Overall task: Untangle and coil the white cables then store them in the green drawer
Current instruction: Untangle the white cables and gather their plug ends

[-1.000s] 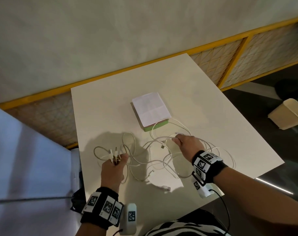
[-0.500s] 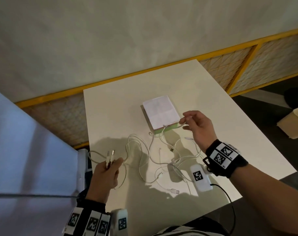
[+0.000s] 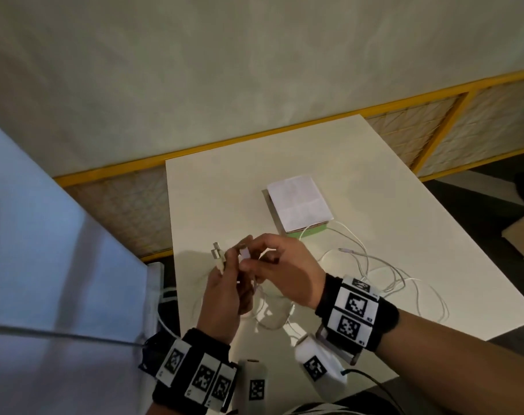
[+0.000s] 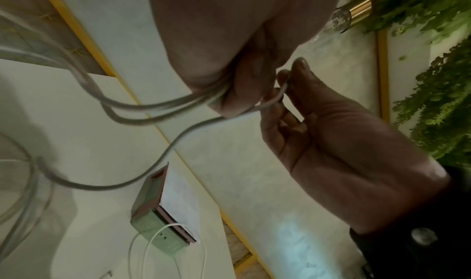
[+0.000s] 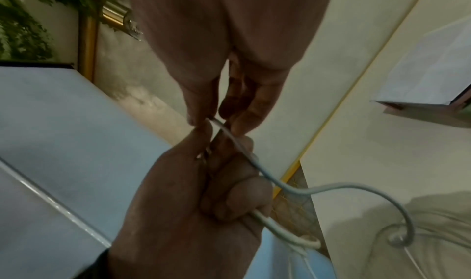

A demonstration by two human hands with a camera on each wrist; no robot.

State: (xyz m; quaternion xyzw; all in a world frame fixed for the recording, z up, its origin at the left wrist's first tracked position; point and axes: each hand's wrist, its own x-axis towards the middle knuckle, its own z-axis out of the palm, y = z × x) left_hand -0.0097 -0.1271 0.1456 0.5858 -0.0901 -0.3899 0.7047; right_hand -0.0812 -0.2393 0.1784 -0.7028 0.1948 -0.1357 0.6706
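Thin white cables (image 3: pixel 371 266), loose and looped, strewn over the white surface (image 3: pixel 224 187) from centre toward 4 o'clock. Gathered ends raised at 9 o'clock, plugs (image 3: pixel 217 254) pointing up toward 12. Left hand (image 3: pixel 224 298) clenched round several strands; right hand (image 3: pixel 287 274) pinching one plug beside it. Green drawer (image 3: pixel 313 230) at 12 o'clock under a white sheet (image 3: pixel 299 202), one strand touching its front.
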